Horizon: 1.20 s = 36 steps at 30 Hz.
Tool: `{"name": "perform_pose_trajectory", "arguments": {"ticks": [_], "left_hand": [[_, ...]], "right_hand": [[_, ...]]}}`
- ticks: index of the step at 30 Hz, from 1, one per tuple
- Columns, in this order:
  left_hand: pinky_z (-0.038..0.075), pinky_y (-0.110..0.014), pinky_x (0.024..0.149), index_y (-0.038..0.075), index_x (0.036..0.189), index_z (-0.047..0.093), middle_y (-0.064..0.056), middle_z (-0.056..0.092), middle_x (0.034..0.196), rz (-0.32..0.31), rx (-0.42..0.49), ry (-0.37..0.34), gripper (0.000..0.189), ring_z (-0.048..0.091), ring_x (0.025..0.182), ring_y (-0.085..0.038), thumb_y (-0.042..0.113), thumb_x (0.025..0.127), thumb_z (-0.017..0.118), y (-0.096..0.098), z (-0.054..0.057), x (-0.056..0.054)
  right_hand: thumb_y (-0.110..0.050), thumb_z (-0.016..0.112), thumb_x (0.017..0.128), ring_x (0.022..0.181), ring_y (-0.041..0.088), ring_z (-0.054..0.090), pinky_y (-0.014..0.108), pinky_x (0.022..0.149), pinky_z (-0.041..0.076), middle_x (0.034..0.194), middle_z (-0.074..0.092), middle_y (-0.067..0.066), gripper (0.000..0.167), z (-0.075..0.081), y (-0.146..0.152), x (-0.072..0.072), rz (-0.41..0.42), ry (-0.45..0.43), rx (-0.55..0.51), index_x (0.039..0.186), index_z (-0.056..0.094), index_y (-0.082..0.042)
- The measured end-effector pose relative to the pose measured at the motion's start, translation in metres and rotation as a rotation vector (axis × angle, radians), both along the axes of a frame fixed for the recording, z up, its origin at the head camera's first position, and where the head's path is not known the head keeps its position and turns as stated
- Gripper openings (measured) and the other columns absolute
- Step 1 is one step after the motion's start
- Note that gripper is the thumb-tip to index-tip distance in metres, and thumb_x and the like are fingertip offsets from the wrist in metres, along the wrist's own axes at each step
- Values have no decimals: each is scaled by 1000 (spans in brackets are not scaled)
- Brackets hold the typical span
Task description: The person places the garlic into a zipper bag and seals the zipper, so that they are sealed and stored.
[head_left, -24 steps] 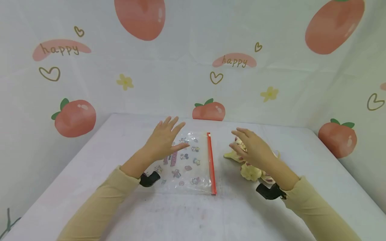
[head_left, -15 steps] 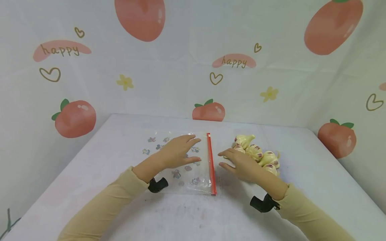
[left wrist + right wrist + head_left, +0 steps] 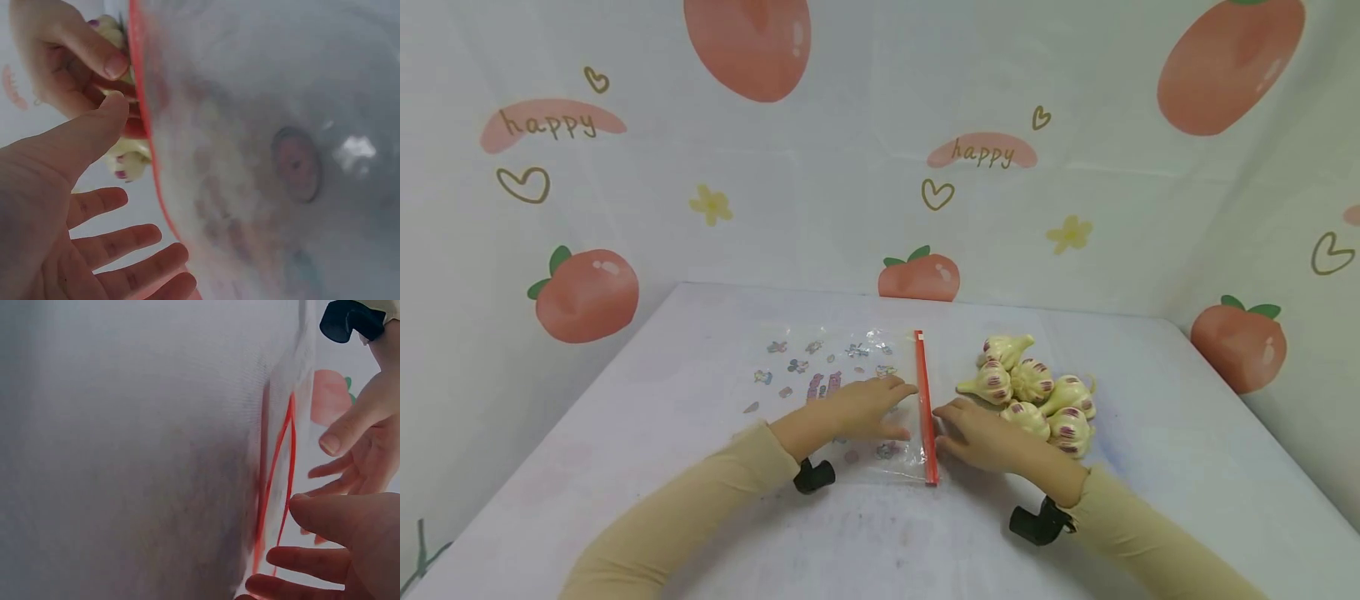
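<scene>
A clear zip bag (image 3: 801,387) printed with small cartoon figures lies flat, its red zip edge (image 3: 927,417) facing right. Over the bag, my left hand (image 3: 857,410) is held with spread, relaxed fingers, the tips near the red edge. My right hand (image 3: 981,437) comes from the other side, its fingertips right at that edge and thumb apart. In the right wrist view the red edge (image 3: 291,444) shows as two strips with a narrow gap. Several garlic bulbs (image 3: 1032,379) sit just beyond my right hand. Neither hand grips anything.
The white-covered table (image 3: 850,542) runs back to a white cloth wall (image 3: 820,250) printed with peaches, hearts and flowers. Another cloth wall stands at each side. A black wrist camera (image 3: 815,477) hangs beneath the left wrist and another (image 3: 1036,525) beneath the right.
Both hands have come down and closer together, the left moving right and the right moving left, to either side of the red edge. The garlic bulbs are now more fully uncovered.
</scene>
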<state>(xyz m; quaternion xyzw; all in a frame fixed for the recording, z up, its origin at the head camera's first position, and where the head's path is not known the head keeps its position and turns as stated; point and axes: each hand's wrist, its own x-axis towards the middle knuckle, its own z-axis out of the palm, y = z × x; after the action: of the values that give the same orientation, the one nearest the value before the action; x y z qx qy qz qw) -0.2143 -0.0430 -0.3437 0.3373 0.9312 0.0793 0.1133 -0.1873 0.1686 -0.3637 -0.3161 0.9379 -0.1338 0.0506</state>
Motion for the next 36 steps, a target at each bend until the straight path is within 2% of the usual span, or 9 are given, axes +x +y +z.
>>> {"name": "perform_pose_trajectory", "arguments": {"ticks": [4,11,15,20,26,31,34,36], "left_hand": [[41,-41,104,16,142,37,-8,48,139,-15,-28,-4,68,49,127,-24,43,86,64,3,-7,0],[43,-39,102,15,143,35,-9,49,137,-24,-29,0,71,51,124,-24,44,85,64,4,-12,-1],[44,-40,100,15,144,32,-10,49,134,-35,-10,11,73,52,120,-25,44,85,64,4,-14,-1],[45,-40,98,16,146,29,-11,49,133,-44,8,28,75,52,119,-25,44,85,64,4,-17,-3],[44,-39,100,11,138,42,-10,49,134,-53,20,36,67,52,121,-25,46,85,64,3,-18,-5],[50,-32,85,8,117,53,-8,55,119,-66,66,70,51,58,99,-19,43,83,67,2,-18,-6],[49,-29,73,10,108,53,-6,54,110,-63,88,81,43,55,85,-15,42,83,68,1,-17,-5],[48,-27,70,11,106,53,-5,54,108,-58,96,95,42,54,83,-14,42,83,68,0,-15,-4]], "right_hand": [[-18,61,90,104,27,61,41,86,51,115,60,17,35,-3,0,-2,8,-4,11,118,57,4],[-16,61,90,111,33,58,44,91,49,122,57,21,38,-6,1,-3,25,1,15,121,56,5],[-15,61,90,117,35,55,46,95,45,127,55,21,41,-6,0,-3,36,-12,-18,126,53,4],[-11,60,90,123,35,51,46,99,44,133,52,22,46,-7,-4,-2,107,-15,-88,132,47,3],[-13,58,91,126,37,49,48,101,41,137,47,25,48,-5,-10,-1,140,-24,-84,135,45,3],[-14,57,91,127,37,48,48,102,40,136,48,25,43,-4,-13,-1,139,-28,-62,131,50,3],[-14,58,91,128,38,46,49,103,39,136,48,25,42,-4,-13,-2,133,-46,-64,129,51,2],[-14,58,91,128,38,46,50,103,39,136,48,25,41,-4,-12,-2,127,-55,-65,128,52,1]]}}
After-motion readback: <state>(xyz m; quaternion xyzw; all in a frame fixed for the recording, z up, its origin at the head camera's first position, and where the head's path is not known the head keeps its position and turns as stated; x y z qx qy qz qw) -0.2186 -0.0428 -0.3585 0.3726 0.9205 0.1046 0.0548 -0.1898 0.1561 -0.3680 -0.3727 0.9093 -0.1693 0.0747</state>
